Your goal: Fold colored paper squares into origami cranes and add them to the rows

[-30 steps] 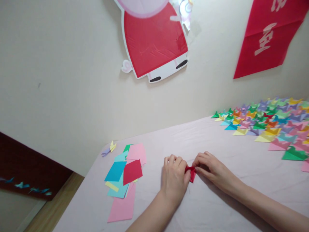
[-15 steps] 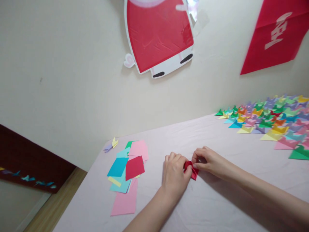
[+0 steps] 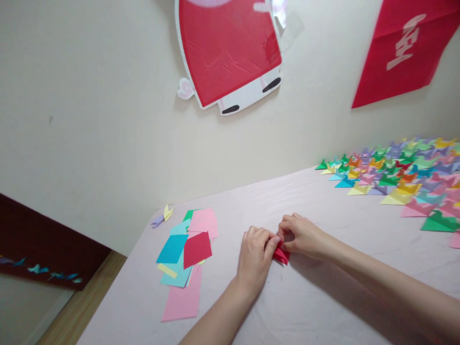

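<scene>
Left hand: here it is, the left hand (image 3: 256, 256), curled over and gripping the folded red paper (image 3: 281, 257), thumb and forefinger together at its left edge.
Right hand: in from the other side comes the right hand (image 3: 302, 235), fingers bent, thumb and fingertip pinching the same piece close to the left fingertips.
Red paper: right between the two hands, low on the pale surface (image 3: 132, 278), partly hidden by fingers, one pointed end showing toward the person; the finer creases are too small to read.
Loose sheets: off to the left, well apart from the hands, an overlapping spread, with a blue sheet (image 3: 172, 248) beside a red sheet (image 3: 198, 249), a pink sheet (image 3: 203, 222) at the far end, another pink sheet (image 3: 181, 302) at the near end, and a yellow strip (image 3: 167, 270) among them.
Far left corner: two little folded pieces, one yellow (image 3: 167, 212), one purple (image 3: 157, 222), touching or nearly so.
Paper birds: and what a crowd on the right, rows of folded paper birds (image 3: 400, 195) in green, yellow, pink, blue, purple and orange, reaching back to the wall (image 3: 125, 120).
Wall: a red-and-white cartoon cutout (image 3: 230, 48) hangs above, a red banner (image 3: 395, 72) to its right.
</scene>
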